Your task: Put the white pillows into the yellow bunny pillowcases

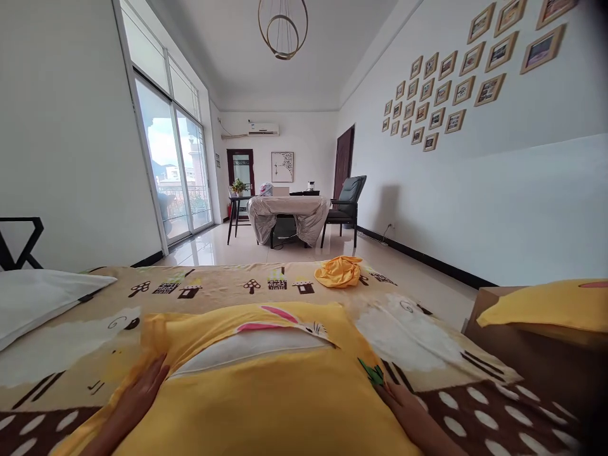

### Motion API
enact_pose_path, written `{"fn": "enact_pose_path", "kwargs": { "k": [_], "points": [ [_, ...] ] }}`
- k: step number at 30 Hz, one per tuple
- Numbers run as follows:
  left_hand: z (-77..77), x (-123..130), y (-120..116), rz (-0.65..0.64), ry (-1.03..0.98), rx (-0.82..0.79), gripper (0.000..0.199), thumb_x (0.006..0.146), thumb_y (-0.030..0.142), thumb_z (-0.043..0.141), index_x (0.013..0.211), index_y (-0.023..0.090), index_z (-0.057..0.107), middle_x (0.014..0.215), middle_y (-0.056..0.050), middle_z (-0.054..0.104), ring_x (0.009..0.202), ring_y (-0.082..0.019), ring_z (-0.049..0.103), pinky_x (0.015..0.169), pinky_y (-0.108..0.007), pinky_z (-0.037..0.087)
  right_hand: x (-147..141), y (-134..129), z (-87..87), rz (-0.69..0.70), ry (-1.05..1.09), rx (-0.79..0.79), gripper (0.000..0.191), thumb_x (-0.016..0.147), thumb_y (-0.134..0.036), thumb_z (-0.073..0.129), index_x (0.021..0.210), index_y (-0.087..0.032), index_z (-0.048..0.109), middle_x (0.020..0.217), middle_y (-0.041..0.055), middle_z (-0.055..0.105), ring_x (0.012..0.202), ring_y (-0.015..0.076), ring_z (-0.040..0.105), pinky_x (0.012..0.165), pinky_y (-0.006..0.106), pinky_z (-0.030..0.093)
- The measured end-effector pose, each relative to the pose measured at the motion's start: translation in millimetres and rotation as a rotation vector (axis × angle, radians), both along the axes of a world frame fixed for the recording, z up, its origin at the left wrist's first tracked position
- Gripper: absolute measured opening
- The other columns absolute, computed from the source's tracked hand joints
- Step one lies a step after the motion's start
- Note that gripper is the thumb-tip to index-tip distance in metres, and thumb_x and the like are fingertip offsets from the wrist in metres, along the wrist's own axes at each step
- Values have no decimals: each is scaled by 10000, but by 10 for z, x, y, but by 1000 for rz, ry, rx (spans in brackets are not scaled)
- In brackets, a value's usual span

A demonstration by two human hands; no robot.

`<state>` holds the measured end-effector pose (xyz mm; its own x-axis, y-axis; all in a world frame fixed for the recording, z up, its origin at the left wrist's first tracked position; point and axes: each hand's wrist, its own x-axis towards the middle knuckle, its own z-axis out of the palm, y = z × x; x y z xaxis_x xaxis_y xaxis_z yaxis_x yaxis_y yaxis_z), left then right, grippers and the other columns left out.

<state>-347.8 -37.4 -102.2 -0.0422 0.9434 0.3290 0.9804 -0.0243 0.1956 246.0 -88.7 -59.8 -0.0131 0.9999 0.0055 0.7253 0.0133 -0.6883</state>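
The blanket [213, 282] spreads beneath the left grip [149, 380] and right grip [396, 396]. Farther right, a box [527, 354] bears a yellow pillow [551, 310]. Between the grips lies the case [280, 405], its mouth showing the white insert [251, 347]. A crumpled cloth [339, 272] sits beyond. The left grip rests straight-fingered on the case's edge; the right touches the other, its openness unclear.

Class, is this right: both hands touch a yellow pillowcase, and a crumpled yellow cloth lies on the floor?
The place is wrong: the head view shows the crumpled yellow cloth lying on the patterned blanket. The rest holds: the left hand and right hand both touch the yellow pillowcase.
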Motion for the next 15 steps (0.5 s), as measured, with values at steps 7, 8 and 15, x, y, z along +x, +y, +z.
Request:
{"fn": "enact_pose_path", "kwargs": {
  "k": [7, 8, 15],
  "points": [
    [292, -198, 35, -4, -213, -171, 709, 888, 522, 120, 1283, 122, 552, 1354, -111, 525, 1243, -266, 508, 1028, -419, 422, -61, -73, 33, -38, -45, 24, 442, 859, -548, 260, 734, -227, 538, 828, 55, 665, 804, 212, 596, 723, 305, 471],
    [488, -121, 56, 13, -238, -168, 740, 903, 518, 69, 1334, 91, 491, 1385, -122, 489, 1256, -256, 494, 1035, -412, 417, -44, -65, 45, -47, -69, 16, 453, 866, -549, 249, 701, -226, 519, 805, 55, 660, 777, 211, 590, 692, 302, 464],
    [2197, 1541, -37, -503, 56, -36, 536, 884, 552, 382, 1365, 325, 451, 1485, 7, 379, 1351, -259, 372, 1121, -459, 262, 50, 198, 759, 112, -519, -143, 318, 843, -441, 450, 725, -196, 614, 810, 98, 679, 764, 250, 619, 647, 320, 419]
  ]
}}
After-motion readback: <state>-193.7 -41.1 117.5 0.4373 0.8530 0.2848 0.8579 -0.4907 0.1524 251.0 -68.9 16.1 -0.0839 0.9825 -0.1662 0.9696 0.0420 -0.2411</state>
